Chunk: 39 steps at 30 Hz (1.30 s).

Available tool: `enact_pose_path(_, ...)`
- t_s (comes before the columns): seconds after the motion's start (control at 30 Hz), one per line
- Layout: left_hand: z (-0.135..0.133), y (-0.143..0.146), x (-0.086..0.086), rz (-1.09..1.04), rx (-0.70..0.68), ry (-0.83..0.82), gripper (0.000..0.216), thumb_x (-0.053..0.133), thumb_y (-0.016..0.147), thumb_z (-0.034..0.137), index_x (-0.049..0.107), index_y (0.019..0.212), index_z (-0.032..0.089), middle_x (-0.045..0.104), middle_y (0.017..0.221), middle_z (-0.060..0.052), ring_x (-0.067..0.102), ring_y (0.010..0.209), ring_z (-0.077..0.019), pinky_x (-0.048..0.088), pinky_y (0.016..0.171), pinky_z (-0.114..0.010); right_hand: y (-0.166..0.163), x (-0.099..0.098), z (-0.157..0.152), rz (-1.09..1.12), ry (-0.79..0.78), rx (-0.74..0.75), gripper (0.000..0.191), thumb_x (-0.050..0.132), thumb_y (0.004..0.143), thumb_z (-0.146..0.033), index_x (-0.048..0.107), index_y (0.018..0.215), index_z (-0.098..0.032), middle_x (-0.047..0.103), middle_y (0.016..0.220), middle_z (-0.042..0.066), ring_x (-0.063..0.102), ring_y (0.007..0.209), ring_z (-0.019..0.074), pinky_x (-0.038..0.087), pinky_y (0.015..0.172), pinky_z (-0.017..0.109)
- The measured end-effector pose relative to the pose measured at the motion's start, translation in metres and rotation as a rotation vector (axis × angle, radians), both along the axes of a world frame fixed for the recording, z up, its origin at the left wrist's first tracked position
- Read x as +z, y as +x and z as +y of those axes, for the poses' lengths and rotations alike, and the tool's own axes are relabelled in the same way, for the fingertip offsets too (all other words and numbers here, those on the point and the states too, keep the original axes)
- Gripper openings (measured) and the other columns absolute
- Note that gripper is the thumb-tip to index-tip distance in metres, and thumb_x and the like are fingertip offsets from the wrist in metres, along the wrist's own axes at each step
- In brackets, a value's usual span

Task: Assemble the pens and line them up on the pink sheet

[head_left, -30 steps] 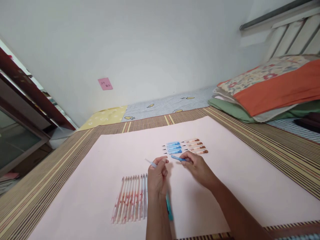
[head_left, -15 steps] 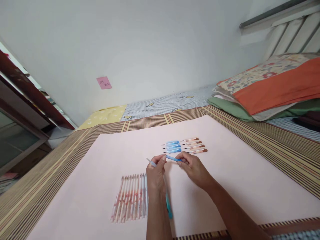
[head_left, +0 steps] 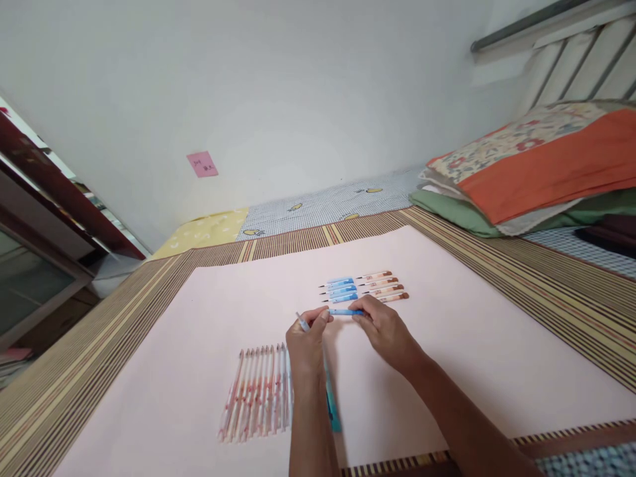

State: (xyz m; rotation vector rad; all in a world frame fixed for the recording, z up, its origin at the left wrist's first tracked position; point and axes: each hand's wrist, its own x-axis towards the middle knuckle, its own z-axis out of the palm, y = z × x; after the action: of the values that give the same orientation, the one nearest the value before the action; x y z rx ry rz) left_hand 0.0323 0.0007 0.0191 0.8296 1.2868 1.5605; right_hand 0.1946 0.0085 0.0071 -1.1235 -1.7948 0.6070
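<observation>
A blue pen (head_left: 342, 312) is held level between both hands, above the pink sheet. My left hand (head_left: 309, 341) pinches its left end with thumb and finger, and a pale tube-like piece (head_left: 302, 322) also sticks out of that hand. My right hand (head_left: 386, 329) has closed on the pen's right end. Just beyond lie several blue pens (head_left: 340, 290) with dark tips, beside several peach-and-brown pens (head_left: 385, 284). Left of my left wrist is a row of slim pink-patterned pens (head_left: 253, 394). A teal pen (head_left: 332, 405) lies partly hidden by my left forearm.
The large pale pink sheet (head_left: 163, 371) lies on a striped mat (head_left: 489, 265). Folded bedding (head_left: 536, 165) is stacked at the right. A wall with a pink note (head_left: 202, 164) rises behind, and a patterned cloth (head_left: 318, 202) runs along its foot.
The blue pen between my hands has turned from a slight tilt to nearly level. The pale piece in my left hand stands steeper. The whole view has shifted slightly.
</observation>
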Motion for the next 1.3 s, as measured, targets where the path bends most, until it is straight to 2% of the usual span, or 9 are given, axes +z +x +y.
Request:
enact_pose_path(0.17,0.0,0.0,0.0,-0.088,-0.041,-0.028,0.032,0.084,0.06,0.035,0.076,0.082,0.013,0.07,0.069,-0.004,0.038,0.046,-0.0051,0.027,0.046,-0.022,0.0,-0.001,0.0,-0.01,0.079,-0.008,0.014,0.047,0.094,-0.015,0.058,0.097,-0.022,0.061,0.093,0.005,0.058,0.087,0.0202,0.046,0.078,0.032)
enact_pose_path(0.4,-0.004,-0.005,0.002,-0.36,-0.302,-0.101,0.037,0.088,0.054,0.03,0.066,0.078,0.012,0.06,0.064,0.003,0.029,0.042,-0.0006,0.017,0.043,-0.019,0.003,0.001,0.002,-0.037,0.203,0.049,0.018,0.043,0.097,-0.014,0.058,0.1,-0.023,0.06,0.096,0.006,0.059,0.092,0.0214,0.047,0.082,0.034)
enact_pose_path(0.53,-0.006,-0.004,0.005,-0.416,-0.405,-0.132,0.037,0.086,0.057,0.032,0.057,0.073,0.015,0.053,0.061,0.006,0.024,0.04,-0.0001,0.012,0.043,-0.02,0.005,0.004,0.002,0.012,0.18,0.086,0.018,0.044,0.097,-0.015,0.06,0.097,-0.023,0.061,0.093,0.006,0.059,0.091,0.021,0.046,0.081,0.033)
enact_pose_path(0.7,-0.005,0.0,0.007,-0.145,-0.348,-0.067,0.04,0.08,0.068,0.046,0.059,0.082,0.016,0.046,0.059,0.007,0.026,0.045,-0.003,0.015,0.046,-0.021,0.004,-0.002,0.004,0.27,-0.143,0.103,0.009,0.058,0.09,-0.025,0.064,0.097,-0.022,0.066,0.09,0.004,0.063,0.085,0.0199,0.047,0.077,0.033)
enact_pose_path(0.83,-0.004,-0.002,0.005,0.273,-0.206,-0.069,0.048,0.076,0.07,0.054,0.062,0.095,0.016,0.053,0.071,0.002,0.043,0.061,-0.0107,0.033,0.057,-0.024,0.003,-0.011,0.01,0.532,-0.417,0.127,0.022,0.065,0.084,-0.038,0.064,0.097,-0.019,0.07,0.084,0.005,0.065,0.077,0.0197,0.048,0.07,0.033)
enact_pose_path(0.9,-0.004,-0.003,0.003,0.371,-0.183,-0.07,0.045,0.065,0.079,0.058,0.062,0.098,0.017,0.056,0.077,0.0,0.046,0.066,-0.0135,0.036,0.063,-0.026,0.004,-0.013,0.012,0.68,-0.499,0.098,0.026,0.07,0.08,-0.04,0.065,0.094,-0.019,0.069,0.083,0.005,0.065,0.075,0.0185,0.047,0.068,0.031)
enact_pose_path(0.97,-0.004,-0.004,0.002,0.399,-0.217,-0.069,0.043,0.046,0.091,0.057,0.063,0.098,0.018,0.057,0.079,-0.001,0.044,0.066,-0.0146,0.035,0.065,-0.028,0.004,-0.012,0.013,0.826,-0.533,0.091,0.026,0.073,0.076,-0.039,0.066,0.09,-0.019,0.068,0.081,0.003,0.063,0.073,0.0169,0.046,0.065,0.029)
enact_pose_path(1.03,-0.004,-0.003,0.002,0.419,-0.262,-0.057,0.042,0.038,0.095,0.051,0.064,0.095,0.019,0.055,0.077,-0.001,0.043,0.066,-0.0153,0.034,0.066,-0.029,0.005,-0.011,0.013,0.918,-0.532,0.106,0.024,0.075,0.074,-0.038,0.067,0.086,-0.019,0.066,0.077,0.002,0.061,0.071,0.0154,0.044,0.062,0.027)
enact_pose_path(1.3,-0.003,-0.003,0.005,0.491,-0.257,-0.025,0.03,0.047,0.089,0.041,0.068,0.091,0.019,0.044,0.07,0.001,0.039,0.067,-0.0154,0.029,0.063,-0.027,0.014,-0.009,0.016,0.901,-0.477,0.025,0.023,0.074,0.071,-0.035,0.069,0.087,-0.019,0.064,0.067,0.001,0.056,0.064,0.0146,0.042,0.059,0.028)
